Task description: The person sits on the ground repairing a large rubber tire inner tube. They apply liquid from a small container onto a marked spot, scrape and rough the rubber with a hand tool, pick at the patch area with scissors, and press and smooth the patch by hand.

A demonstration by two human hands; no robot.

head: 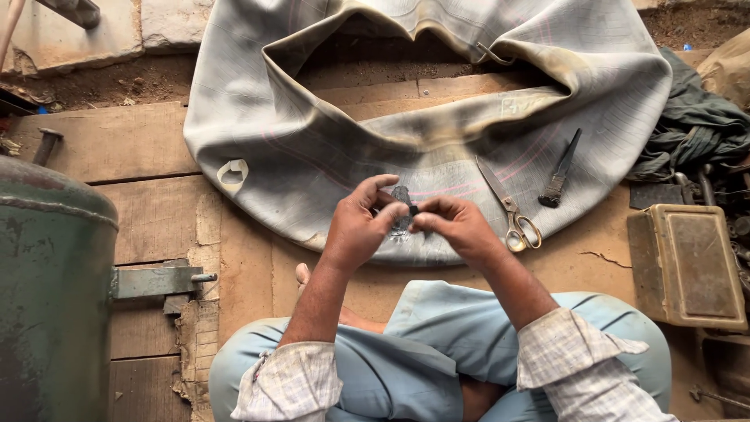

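Note:
My left hand [361, 225] and my right hand [457, 227] meet in front of me, both pinching a small dark patch piece [404, 201] between thumb and fingers. They hover just above a large grey deflated inner tube [312, 148] spread over the wooden floor. Scissors [509, 211] lie on the tube right of my right hand. A dark rasp-like tool [560, 173] rests further right on the tube. A metal valve stem [492, 55] sticks out near the tube's inner rim. A pale patch [233, 173] shows at the tube's left.
A green metal tank [51, 289] with a bracket stands at the left. A worn tan metal box [687, 266] sits at the right, with dark cloth [695, 125] and metal parts behind it. My crossed legs in light blue trousers [422, 367] fill the bottom.

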